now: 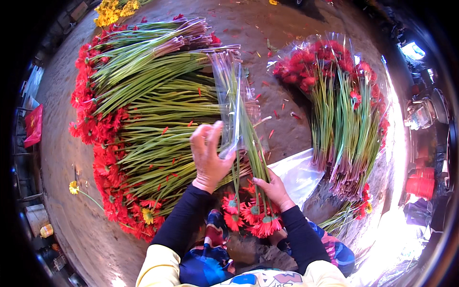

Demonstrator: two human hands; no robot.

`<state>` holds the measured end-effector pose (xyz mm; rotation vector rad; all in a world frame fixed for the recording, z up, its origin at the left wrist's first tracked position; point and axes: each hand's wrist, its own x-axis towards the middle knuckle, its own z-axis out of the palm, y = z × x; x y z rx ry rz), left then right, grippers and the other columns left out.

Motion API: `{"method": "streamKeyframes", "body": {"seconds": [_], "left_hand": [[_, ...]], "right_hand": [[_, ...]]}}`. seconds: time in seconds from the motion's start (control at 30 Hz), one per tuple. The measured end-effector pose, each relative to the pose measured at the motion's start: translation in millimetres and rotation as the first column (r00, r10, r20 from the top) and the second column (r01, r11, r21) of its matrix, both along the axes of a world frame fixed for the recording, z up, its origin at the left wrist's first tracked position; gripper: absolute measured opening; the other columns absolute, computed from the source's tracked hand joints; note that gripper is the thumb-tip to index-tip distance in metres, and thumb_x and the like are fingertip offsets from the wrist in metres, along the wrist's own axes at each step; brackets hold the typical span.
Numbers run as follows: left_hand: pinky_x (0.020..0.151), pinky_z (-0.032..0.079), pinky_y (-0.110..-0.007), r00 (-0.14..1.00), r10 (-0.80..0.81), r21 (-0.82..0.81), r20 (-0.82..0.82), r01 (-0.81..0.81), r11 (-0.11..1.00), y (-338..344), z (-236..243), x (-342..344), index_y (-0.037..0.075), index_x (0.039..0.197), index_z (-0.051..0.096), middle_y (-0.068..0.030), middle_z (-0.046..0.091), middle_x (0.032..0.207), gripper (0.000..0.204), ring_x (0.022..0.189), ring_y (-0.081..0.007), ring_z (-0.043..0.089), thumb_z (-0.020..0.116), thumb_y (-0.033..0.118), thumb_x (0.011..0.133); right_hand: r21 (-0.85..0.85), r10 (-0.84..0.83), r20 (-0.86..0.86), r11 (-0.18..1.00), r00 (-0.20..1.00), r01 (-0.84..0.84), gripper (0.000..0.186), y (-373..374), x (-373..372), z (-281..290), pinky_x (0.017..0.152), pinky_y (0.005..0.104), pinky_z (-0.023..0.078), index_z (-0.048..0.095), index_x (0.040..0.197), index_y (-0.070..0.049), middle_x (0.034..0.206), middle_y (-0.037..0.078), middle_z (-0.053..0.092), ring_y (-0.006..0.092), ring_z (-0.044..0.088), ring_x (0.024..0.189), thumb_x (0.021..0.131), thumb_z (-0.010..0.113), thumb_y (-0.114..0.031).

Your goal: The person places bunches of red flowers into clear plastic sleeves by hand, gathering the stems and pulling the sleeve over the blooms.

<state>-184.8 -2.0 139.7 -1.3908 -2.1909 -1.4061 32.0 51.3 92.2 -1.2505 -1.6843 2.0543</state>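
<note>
My right hand (273, 189) is closed round the green stems of a small bunch of red gerberas (262, 217), whose heads hang down toward my lap. The stems run away from me, beside and partly behind a clear plastic sleeve (230, 103); whether they are inside it I cannot tell. At the sleeve's near end is my left hand (210, 155), fingers apart and bent, its thumb against the plastic. Left of it lies a large heap of red gerberas (167, 110), heads to the left, stems toward the middle.
Sleeved bunches of red gerberas (342, 115) lie on the right, heads away from me. A clear plastic sheet (299, 174) is spread beside them. Yellow flowers (114, 12) lie far left; one yellow gerbera (73, 187) is on the ground. Red petals are strewn about. Red containers (420, 182) stand far right.
</note>
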Motion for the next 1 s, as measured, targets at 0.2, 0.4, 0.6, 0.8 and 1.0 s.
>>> {"method": "streamKeyframes", "body": {"seconds": [0.2, 0.4, 0.6, 0.8, 1.0], "left_hand": [[0.067, 0.047, -0.031, 0.709, -0.672, -0.172, -0.214, 0.65, 0.74, 12, -4, 50, 0.011, 0.096, 0.061, -0.0024, 0.053, 0.075, 0.023, 0.072, -0.0196, 0.058, 0.06, 0.014, 0.073], [0.068, 0.048, -0.035, 0.953, -0.301, -0.169, -0.034, 0.291, 0.942, -2, -24, 19, 0.011, 0.108, 0.058, -0.0063, 0.057, 0.084, 0.036, 0.078, -0.0261, 0.059, 0.067, 0.015, 0.074], [0.065, 0.047, -0.036, 0.815, -0.466, -0.173, 0.345, 0.544, 0.821, -18, -37, 26, 0.002, 0.087, 0.055, -0.0139, 0.056, 0.078, 0.011, 0.074, -0.0326, 0.057, 0.062, 0.003, 0.079], [0.089, 0.041, -0.027, 0.186, -0.415, 0.225, 0.891, 0.613, 0.757, -40, -58, 48, 0.005, 0.105, 0.05, -0.004, 0.052, 0.099, 0.018, 0.098, -0.0129, 0.049, 0.057, 0.016, 0.092], [0.074, 0.051, -0.028, -0.491, -0.13, 0.35, 0.861, 0.388, 0.852, -17, -65, 67, 0.012, 0.099, 0.046, 0.0017, 0.053, 0.092, 0.01, 0.082, -0.0101, 0.058, 0.054, 0.018, 0.095]], "right_hand": [[0.398, 0.101, 0.388, 0.878, 0.916, -0.266, 0.049, 5, 14, -28, 0.089, 0.0293, 0.045, 0.051, 0.126, -0.001, 0.109, 0.006, 0.063, 0.0144, 0.057, 0.099, 0.083, 0.067, -0.018], [-0.014, -0.168, -0.029, 0.986, 0.985, 0.168, 0.041, 3, 4, 8, 0.079, 0.0259, 0.049, 0.053, 0.121, -0.001, 0.098, 0.004, 0.064, 0.011, 0.06, 0.086, 0.084, 0.066, -0.015], [-0.226, -0.31, -0.146, 0.935, 0.939, 0.274, 0.035, 14, -1, 7, 0.073, 0.0266, 0.051, 0.054, 0.116, -0.001, 0.097, 0.005, 0.064, 0.0117, 0.061, 0.083, 0.087, 0.063, -0.019], [-0.396, -0.459, -0.227, 0.849, 0.859, 0.349, 0.023, 37, -16, 2, 0.062, 0.0267, 0.051, 0.056, 0.106, -0.004, 0.089, 0.003, 0.062, 0.011, 0.061, 0.071, 0.093, 0.056, -0.023], [-0.466, -0.369, -0.265, 0.858, 0.891, 0.216, 0.032, 73, -22, -2, 0.065, 0.029, 0.053, 0.053, 0.11, -0.004, 0.094, 0.004, 0.061, 0.0114, 0.061, 0.078, 0.094, 0.057, -0.031]]}}
